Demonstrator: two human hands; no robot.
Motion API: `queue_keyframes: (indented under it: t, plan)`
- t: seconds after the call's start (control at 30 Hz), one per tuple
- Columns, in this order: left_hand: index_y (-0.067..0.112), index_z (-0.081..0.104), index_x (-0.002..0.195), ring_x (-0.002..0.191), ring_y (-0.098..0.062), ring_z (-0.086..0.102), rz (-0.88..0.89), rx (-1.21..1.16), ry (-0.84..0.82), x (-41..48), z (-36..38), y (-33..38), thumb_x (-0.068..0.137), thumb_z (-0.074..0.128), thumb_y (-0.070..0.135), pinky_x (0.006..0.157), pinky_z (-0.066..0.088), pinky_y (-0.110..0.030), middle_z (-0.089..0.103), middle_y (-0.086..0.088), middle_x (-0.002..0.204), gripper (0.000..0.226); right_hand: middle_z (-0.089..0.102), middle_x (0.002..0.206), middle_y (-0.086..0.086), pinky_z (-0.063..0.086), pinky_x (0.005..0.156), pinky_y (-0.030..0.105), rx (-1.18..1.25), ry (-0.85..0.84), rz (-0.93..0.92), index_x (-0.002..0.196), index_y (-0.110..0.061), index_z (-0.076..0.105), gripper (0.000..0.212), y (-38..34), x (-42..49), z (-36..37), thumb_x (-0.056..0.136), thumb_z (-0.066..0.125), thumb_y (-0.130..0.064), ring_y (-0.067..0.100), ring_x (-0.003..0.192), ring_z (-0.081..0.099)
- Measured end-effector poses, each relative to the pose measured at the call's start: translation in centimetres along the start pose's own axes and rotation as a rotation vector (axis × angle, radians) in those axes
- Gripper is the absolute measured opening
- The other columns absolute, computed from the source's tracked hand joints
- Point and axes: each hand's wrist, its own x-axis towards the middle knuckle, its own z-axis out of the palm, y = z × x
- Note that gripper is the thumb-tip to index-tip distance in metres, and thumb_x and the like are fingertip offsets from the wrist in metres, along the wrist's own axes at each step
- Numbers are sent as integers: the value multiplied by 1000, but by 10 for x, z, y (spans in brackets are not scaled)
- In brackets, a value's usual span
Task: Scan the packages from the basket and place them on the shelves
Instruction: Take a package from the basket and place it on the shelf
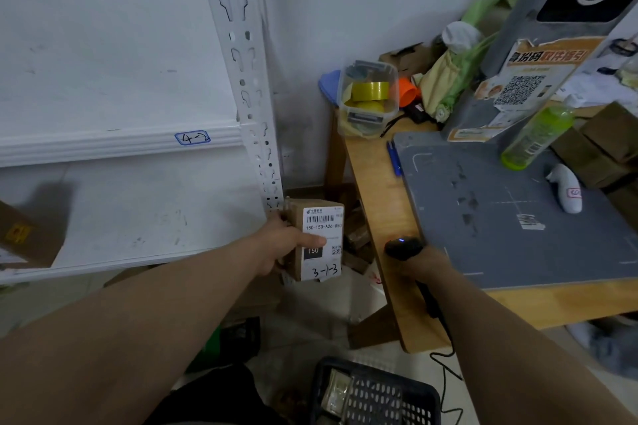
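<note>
The left thumb [312, 240] lies flat across the printed label of a small cardboard package [324, 221]. The other fingers curl round the far side, mostly hidden, so the left hand [281, 245] pinches the box between thumb and fingers. The package stands upright in the air just in front of the white upright of the shelves [121, 145], above the floor and between the shelving and the wooden table [376, 183]. Its label faces the camera, with a barcode near the top and "3-1-3" handwritten at the bottom.

The right hand [426, 264] is wrapped round the handle of a black scanner [402, 247]. The scanner's head shows a small blue light and sits just beside the package, apart from it. Its cable [445, 373] trails down towards the floor.

The box looks light, since one hand carries it easily at arm's length. It also looks stiff, with square edges that should take a firm side pinch without crushing. Bare cardboard gives good friction, while the glossy label is likely slicker. The grip is best kept on the side faces, with the thumb low enough to leave the barcode uncovered.

The dark basket [331, 366] sits on the floor below the arms, with at least one more wrapped item inside.
</note>
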Motion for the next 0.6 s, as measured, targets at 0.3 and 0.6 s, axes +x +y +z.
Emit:
queue_keyframes:
  t: [0.3, 0.6]
  plan:
    - [29, 31, 120, 125, -38, 54, -12, 29, -56, -2, -6, -7, 74, 86, 12, 105, 40, -67, 63, -2, 115, 73, 48, 140, 21, 45, 104, 50, -200, 124, -32, 147, -15, 25, 70, -9, -8, -5, 91, 67, -23, 40, 129, 47]
    - [24, 36, 128, 91, -24, 62, 34, -4, -40, -22, -46, -27, 75, 85, 9, 82, 51, -48, 64, 0, 103, 73, 49, 139, 5, 52, 87, 35, 55, -267, -415, 145, -33, 41, 67, -95, -66, 5, 87, 70, -15, 22, 115, 54]
